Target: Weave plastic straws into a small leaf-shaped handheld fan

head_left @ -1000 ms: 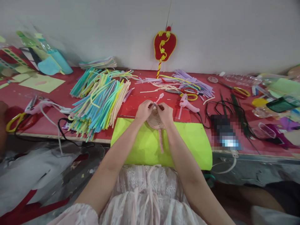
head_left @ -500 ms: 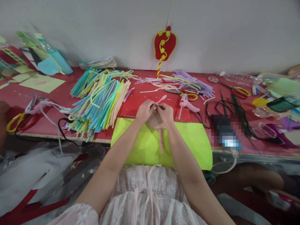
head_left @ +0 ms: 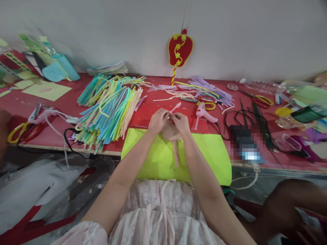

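Observation:
Both hands meet over a round, beige, coiled pipe-cleaner fan [head_left: 170, 134] with a pink handle [head_left: 175, 154] pointing towards me. My left hand [head_left: 158, 119] has its fingertips pinched at the fan's far edge. From the right, my right hand [head_left: 181, 121] pinches at the same spot, its fingers almost touching the left ones. A short pink piece [head_left: 176, 107] sticks out beyond the fingertips, away from me. What lies exactly between the fingers is hidden. Under the fan is a bright yellow-green sheet [head_left: 150, 158].
Left of my hands lies a heap of coloured pipe cleaners [head_left: 109, 112]. A pink glue gun [head_left: 205, 113] and scissors [head_left: 209, 105] lie to the right, near purple pipe cleaners [head_left: 204, 86]. A red decorated fan [head_left: 180, 50] stands against the wall. Another person's leg [head_left: 278, 211] shows at lower right.
My hands stay at the fan's far edge with only small finger shifts. At lower right, the other person's leg and arm have moved.

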A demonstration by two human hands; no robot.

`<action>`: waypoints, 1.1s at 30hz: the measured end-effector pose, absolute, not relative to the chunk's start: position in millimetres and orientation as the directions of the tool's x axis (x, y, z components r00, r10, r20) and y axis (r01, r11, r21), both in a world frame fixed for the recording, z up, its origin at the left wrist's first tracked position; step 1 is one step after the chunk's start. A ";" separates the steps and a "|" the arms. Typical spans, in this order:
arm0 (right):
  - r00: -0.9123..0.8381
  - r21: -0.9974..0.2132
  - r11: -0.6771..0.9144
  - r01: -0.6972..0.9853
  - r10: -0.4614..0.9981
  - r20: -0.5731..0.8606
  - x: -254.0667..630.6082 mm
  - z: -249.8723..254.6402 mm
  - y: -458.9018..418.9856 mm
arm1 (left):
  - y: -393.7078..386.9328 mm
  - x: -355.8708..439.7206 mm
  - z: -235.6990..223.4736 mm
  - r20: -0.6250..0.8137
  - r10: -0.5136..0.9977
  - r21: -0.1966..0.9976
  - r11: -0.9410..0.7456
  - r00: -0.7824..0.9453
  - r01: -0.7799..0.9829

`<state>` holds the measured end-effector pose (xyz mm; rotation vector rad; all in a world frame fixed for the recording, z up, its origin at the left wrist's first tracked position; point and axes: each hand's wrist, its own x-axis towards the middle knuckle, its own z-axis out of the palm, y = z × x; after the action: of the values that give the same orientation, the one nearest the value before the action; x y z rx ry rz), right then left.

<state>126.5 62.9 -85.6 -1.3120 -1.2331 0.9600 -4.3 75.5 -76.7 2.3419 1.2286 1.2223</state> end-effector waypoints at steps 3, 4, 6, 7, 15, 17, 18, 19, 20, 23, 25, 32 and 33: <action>0.153 -0.987 0.056 0.151 0.985 0.079 126.9 -85.0 62.8 | 75.3 -4.1 -76.6 0.567 0.764 0.530 -0.625 0.308 0.573; 0.148 -0.989 0.054 0.139 0.986 0.075 127.1 -85.1 62.7 | 75.0 -4.1 -76.4 0.567 0.763 0.530 -0.625 0.309 0.573; 0.135 -0.993 0.055 0.105 0.988 0.069 127.4 -85.3 62.5 | 74.4 -4.2 -75.6 0.566 0.763 0.528 -0.627 0.314 0.573; 0.127 -0.994 0.054 0.090 0.990 0.066 127.5 -85.5 62.4 | 74.0 -4.4 -75.1 0.564 0.762 0.524 -0.628 0.318 0.575; 0.106 -0.997 -0.012 -0.078 0.994 -0.020 127.2 -84.8 62.5 | 69.7 -3.7 -71.7 0.566 0.726 0.418 -0.661 0.391 0.623; 0.091 -0.983 -0.049 -0.175 0.994 -0.066 126.1 -84.2 61.7 | 69.3 -2.0 -72.2 0.570 0.722 0.398 -0.660 0.392 0.637; 0.087 -0.973 -0.065 -0.223 0.992 -0.086 125.3 -84.1 61.4 | 69.3 -1.1 -72.5 0.571 0.721 0.389 -0.659 0.393 0.644; 0.089 -0.961 -0.078 -0.265 0.991 -0.104 124.5 -84.0 61.1 | 69.3 -0.3 -72.9 0.572 0.720 0.381 -0.657 0.393 0.650; 0.097 -0.951 -0.086 -0.297 0.988 -0.120 123.6 -84.0 60.9 | 69.3 0.4 -73.1 0.573 0.719 0.376 -0.657 0.394 0.653; 0.104 -0.936 -0.094 -0.338 0.985 -0.137 122.6 -83.9 60.9 | 68.9 1.2 -73.7 0.575 0.723 0.405 -0.658 0.382 0.635; 0.060 -0.949 -0.088 -0.302 0.992 -0.111 123.9 -82.6 60.8 | 69.1 0.6 -74.1 0.577 0.751 0.486 -0.632 0.322 0.603; 0.072 -0.928 0.275 0.252 0.951 0.301 135.1 -67.6 52.1 | 82.1 -4.8 -77.3 0.348 0.932 0.911 -0.361 0.097 0.198; 0.078 -0.887 0.338 0.316 0.922 0.379 136.6 -65.0 50.2 | 84.2 -5.5 -77.1 0.306 0.946 0.940 -0.318 0.110 0.119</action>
<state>136.6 50.2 -65.0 -1.1929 -1.4702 0.6727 -5.5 84.2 -77.1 1.5871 1.0721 1.3019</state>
